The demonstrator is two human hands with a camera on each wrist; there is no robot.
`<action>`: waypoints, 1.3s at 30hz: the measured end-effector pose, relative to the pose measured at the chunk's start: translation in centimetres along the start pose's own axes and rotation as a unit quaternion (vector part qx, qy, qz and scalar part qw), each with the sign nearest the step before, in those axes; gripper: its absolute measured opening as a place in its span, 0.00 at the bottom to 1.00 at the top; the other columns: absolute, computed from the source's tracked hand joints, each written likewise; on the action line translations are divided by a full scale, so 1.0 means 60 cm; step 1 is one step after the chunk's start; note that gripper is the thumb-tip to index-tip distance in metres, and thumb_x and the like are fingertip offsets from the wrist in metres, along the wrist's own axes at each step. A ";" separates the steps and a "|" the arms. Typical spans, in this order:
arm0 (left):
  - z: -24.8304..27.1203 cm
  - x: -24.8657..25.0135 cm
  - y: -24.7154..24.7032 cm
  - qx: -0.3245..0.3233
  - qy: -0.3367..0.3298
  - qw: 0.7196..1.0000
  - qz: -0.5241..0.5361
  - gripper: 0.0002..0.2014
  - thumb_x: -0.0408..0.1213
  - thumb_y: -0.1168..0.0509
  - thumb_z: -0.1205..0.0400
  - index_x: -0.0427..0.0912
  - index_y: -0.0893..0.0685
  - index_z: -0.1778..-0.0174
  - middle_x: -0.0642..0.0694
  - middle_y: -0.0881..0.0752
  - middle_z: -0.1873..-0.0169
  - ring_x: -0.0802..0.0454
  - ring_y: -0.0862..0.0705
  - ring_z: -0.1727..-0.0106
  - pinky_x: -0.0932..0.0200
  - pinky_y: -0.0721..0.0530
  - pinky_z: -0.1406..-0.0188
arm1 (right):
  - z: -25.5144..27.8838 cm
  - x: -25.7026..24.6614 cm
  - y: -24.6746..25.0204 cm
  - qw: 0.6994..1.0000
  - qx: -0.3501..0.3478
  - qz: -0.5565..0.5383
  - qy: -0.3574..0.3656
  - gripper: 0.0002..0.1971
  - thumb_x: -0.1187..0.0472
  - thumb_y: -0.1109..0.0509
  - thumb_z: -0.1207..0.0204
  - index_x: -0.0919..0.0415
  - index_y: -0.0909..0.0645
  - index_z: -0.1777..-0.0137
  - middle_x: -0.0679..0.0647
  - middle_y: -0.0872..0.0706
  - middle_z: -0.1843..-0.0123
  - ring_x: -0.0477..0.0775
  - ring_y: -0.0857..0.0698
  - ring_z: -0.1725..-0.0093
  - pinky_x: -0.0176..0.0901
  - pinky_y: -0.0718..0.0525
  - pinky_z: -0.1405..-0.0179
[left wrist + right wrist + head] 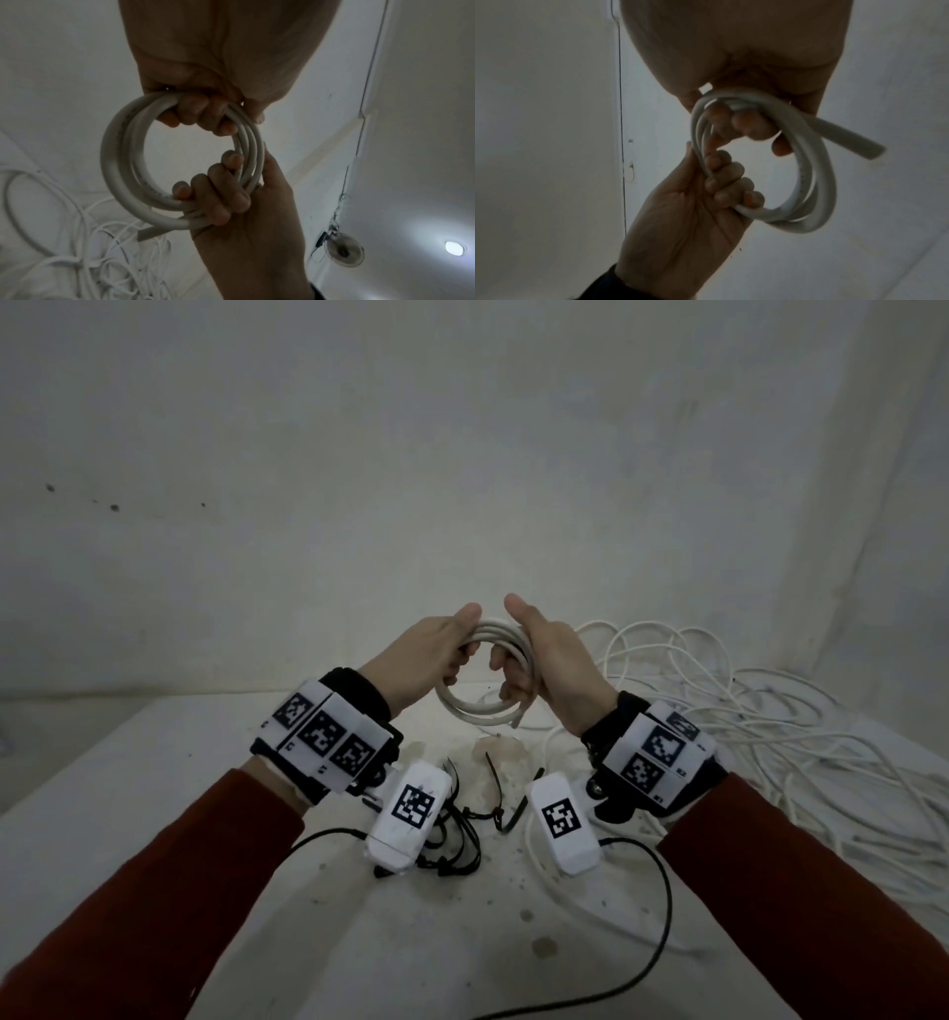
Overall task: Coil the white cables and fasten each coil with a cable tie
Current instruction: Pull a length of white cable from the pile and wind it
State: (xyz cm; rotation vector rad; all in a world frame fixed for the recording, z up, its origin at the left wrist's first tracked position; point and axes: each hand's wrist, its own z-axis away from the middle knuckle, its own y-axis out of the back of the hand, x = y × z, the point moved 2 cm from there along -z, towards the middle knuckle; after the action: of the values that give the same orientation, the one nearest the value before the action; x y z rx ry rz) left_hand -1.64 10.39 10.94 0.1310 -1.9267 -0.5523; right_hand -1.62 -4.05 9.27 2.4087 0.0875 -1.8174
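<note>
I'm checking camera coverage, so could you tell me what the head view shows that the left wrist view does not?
Only the head view shows the black cable ties lying on the table below the hands, and the red sleeves.

Only the left wrist view shows the coil's cut end sticking out under the right hand, and a ceiling light.

Both show the left hand and the right hand gripping opposite sides of the white coil, with loose white cables heaped beyond.
</note>
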 end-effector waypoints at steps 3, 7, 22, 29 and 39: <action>0.001 -0.014 -0.006 -0.002 0.004 1.000 -0.013 0.23 0.50 0.52 0.12 0.41 0.26 0.67 0.52 0.32 0.76 0.54 0.33 0.73 0.62 0.28 0.65 | -0.006 0.016 -0.011 0.999 0.036 -0.007 -0.021 0.27 0.46 0.40 0.18 0.62 0.26 0.75 0.51 0.33 0.81 0.50 0.36 0.82 0.43 0.31 0.75; 0.000 -0.055 -0.008 -0.014 0.054 0.994 0.092 0.24 0.51 0.50 0.13 0.40 0.21 0.65 0.50 0.31 0.78 0.52 0.29 0.72 0.58 0.27 0.61 | -0.011 0.043 -0.019 0.996 0.060 -0.058 -0.035 0.22 0.53 0.42 0.17 0.59 0.29 0.74 0.51 0.31 0.78 0.48 0.38 0.82 0.42 0.36 0.77; 0.015 -0.157 0.018 0.084 0.150 0.984 0.042 0.21 0.51 0.51 0.12 0.43 0.29 0.68 0.50 0.35 0.75 0.53 0.36 0.75 0.58 0.31 0.68 | 0.041 0.176 0.014 0.849 -0.213 0.467 -0.129 0.19 0.46 0.24 0.29 0.58 0.15 0.45 0.49 0.14 0.50 0.49 0.17 0.49 0.40 0.20 0.49; 0.011 -0.167 0.022 0.136 0.156 0.977 0.058 0.22 0.50 0.53 0.12 0.43 0.30 0.69 0.50 0.34 0.75 0.52 0.35 0.76 0.60 0.31 0.71 | 0.053 0.182 -0.004 0.840 -0.256 0.469 -0.093 0.19 0.45 0.19 0.35 0.53 0.14 0.48 0.44 0.16 0.57 0.41 0.19 0.59 0.32 0.24 0.60; 0.009 -0.167 0.022 0.145 0.181 0.965 0.125 0.21 0.48 0.49 0.13 0.43 0.29 0.70 0.55 0.33 0.84 0.55 0.37 0.79 0.59 0.33 0.71 | 0.051 0.186 -0.013 0.812 -0.289 0.503 -0.061 0.10 0.56 0.20 0.31 0.57 0.11 0.51 0.49 0.10 0.55 0.45 0.16 0.55 0.34 0.19 0.55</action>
State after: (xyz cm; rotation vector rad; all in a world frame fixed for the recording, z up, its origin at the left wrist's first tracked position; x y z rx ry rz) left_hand 2.24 15.11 2.89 0.1608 -1.6227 -0.0649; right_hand -1.56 -3.97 -2.34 1.4159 -0.4834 -1.1612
